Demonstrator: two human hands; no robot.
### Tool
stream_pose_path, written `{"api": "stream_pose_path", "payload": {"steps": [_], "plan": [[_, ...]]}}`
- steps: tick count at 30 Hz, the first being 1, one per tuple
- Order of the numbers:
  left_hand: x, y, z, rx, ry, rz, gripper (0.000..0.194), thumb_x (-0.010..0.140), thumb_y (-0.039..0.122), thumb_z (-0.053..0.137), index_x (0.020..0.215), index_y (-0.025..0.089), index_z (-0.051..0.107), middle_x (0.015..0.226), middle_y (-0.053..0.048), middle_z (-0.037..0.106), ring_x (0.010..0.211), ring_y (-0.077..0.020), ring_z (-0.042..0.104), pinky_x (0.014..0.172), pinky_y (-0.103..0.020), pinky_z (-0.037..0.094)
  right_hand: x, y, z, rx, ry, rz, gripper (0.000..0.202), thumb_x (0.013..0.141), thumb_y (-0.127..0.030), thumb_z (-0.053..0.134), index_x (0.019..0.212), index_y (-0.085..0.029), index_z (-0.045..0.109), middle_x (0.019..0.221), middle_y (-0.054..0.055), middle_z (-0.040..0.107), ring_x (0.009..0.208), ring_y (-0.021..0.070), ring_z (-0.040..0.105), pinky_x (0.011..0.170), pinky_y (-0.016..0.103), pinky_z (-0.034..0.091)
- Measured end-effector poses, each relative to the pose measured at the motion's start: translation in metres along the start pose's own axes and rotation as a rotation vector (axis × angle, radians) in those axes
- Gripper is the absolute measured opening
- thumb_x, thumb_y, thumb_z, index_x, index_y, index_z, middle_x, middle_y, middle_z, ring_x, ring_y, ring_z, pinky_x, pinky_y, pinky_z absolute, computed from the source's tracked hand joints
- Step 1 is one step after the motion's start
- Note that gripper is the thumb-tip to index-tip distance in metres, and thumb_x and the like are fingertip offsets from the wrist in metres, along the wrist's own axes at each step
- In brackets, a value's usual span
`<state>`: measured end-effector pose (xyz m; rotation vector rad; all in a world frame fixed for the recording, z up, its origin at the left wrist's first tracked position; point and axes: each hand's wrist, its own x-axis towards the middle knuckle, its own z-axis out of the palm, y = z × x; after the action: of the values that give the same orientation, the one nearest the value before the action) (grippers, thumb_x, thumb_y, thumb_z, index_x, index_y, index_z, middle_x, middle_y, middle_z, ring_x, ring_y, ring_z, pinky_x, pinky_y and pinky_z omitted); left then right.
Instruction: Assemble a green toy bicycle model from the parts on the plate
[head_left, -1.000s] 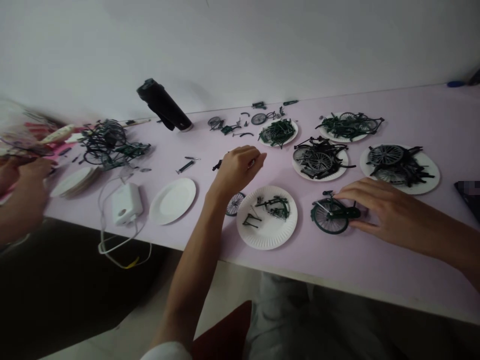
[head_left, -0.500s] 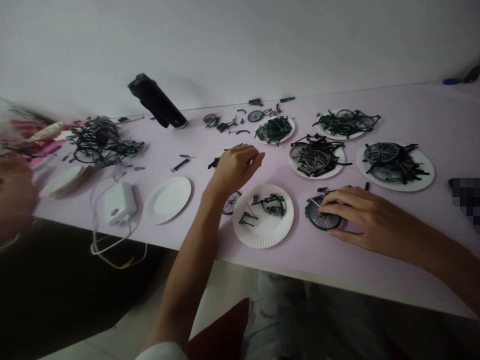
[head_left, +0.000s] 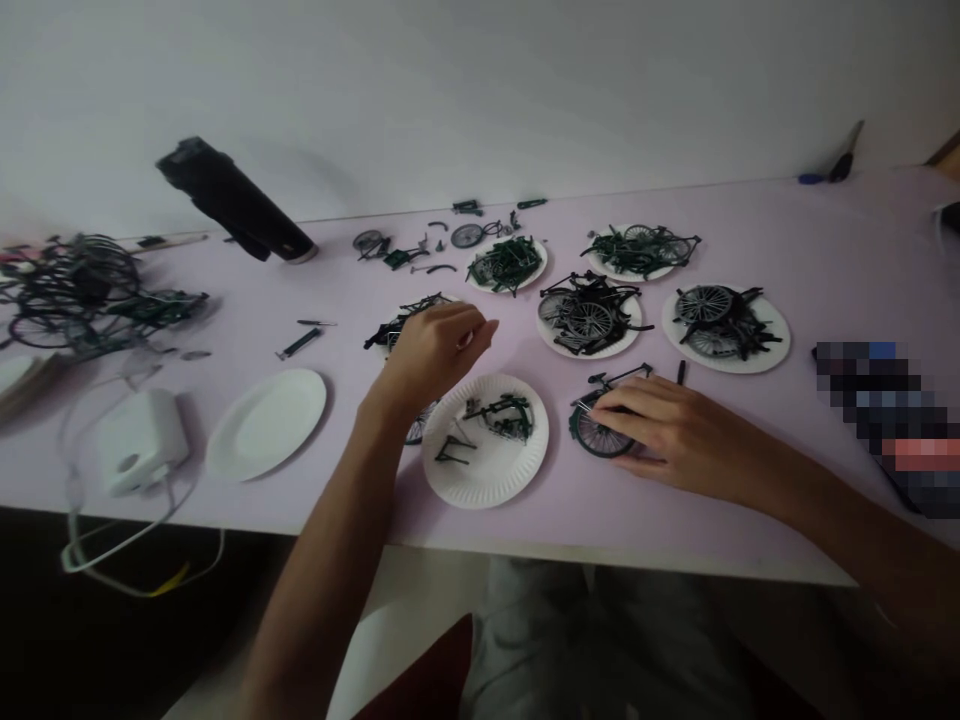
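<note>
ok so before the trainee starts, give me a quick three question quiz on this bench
1. True or false: the black flask lies on the fluted plate.
2. The white box with a cable is: a) right of the fluted plate, b) left of it, c) on it.
3. Which of the wearer's two hands is at the small bicycle beside the fluted plate?

Key: 1. False, the flask is at the back, by the wall; 2. b; 3. the right hand.

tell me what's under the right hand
A dark green model bicycle lies partly under the right hand: a spoked wheel and thin bars show past it. Whatever the hand covers cannot be seen.
</note>
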<state>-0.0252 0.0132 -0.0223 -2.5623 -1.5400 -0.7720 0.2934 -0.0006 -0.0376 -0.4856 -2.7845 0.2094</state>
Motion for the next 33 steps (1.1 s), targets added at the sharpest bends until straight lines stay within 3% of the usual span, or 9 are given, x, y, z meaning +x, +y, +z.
{"api": "stream_pose_path", "payload": {"steps": [5,12,17,26,33], "plan": [[0.003,0.026,0.006,-0.003,-0.041,0.148,0.037,0.104,0.028,0.042,0.071,0.017,0.053,0.067,-0.003,0.057,0.063,-0.0145,0.05,0.062,-0.029,0.039,0.001,-0.002,-0.004,-0.015,0.113,-0.01,0.039,0.091,-0.017,0.064,0.129,-0.013,0.06,0.123,0.014,0.067,0.113,0.0273,0.062,0.098,0.045,0.052],[0.003,0.059,0.01,-0.145,-0.013,0.3,0.014,0.103,0.027,0.049,0.098,0.017,0.057,0.09,-0.007,0.068,0.086,-0.0177,0.063,0.074,-0.03,0.05,0.003,0.0,-0.004,-0.089,0.208,0.011,0.038,0.094,-0.018,0.061,0.132,-0.015,0.058,0.123,0.014,0.068,0.114,0.0285,0.062,0.102,0.046,0.048],[0.002,0.061,0.014,-0.145,-0.015,0.338,0.011,0.102,0.026,0.051,0.106,0.017,0.055,0.099,-0.009,0.067,0.094,-0.0195,0.063,0.081,-0.032,0.052,0.005,0.0,0.0,-0.126,0.231,-0.013,0.039,0.093,-0.018,0.063,0.131,-0.01,0.059,0.121,0.016,0.068,0.113,0.0292,0.061,0.1,0.045,0.048],[0.0,0.06,0.021,-0.129,-0.048,0.35,0.014,0.103,0.025,0.049,0.114,0.017,0.054,0.106,-0.01,0.065,0.097,-0.0203,0.061,0.084,-0.035,0.051,0.006,-0.001,-0.001,-0.162,0.234,-0.009,0.038,0.094,-0.017,0.061,0.132,-0.012,0.058,0.121,0.015,0.069,0.112,0.0289,0.062,0.097,0.046,0.049],[0.001,0.06,0.022,-0.121,-0.17,0.316,0.02,0.105,0.029,0.043,0.098,0.016,0.056,0.099,-0.01,0.064,0.09,-0.0198,0.06,0.082,-0.033,0.049,0.006,-0.003,0.001,-0.15,0.231,0.025,0.036,0.091,-0.015,0.064,0.128,-0.015,0.063,0.122,0.013,0.07,0.112,0.0287,0.063,0.1,0.046,0.047]]}}
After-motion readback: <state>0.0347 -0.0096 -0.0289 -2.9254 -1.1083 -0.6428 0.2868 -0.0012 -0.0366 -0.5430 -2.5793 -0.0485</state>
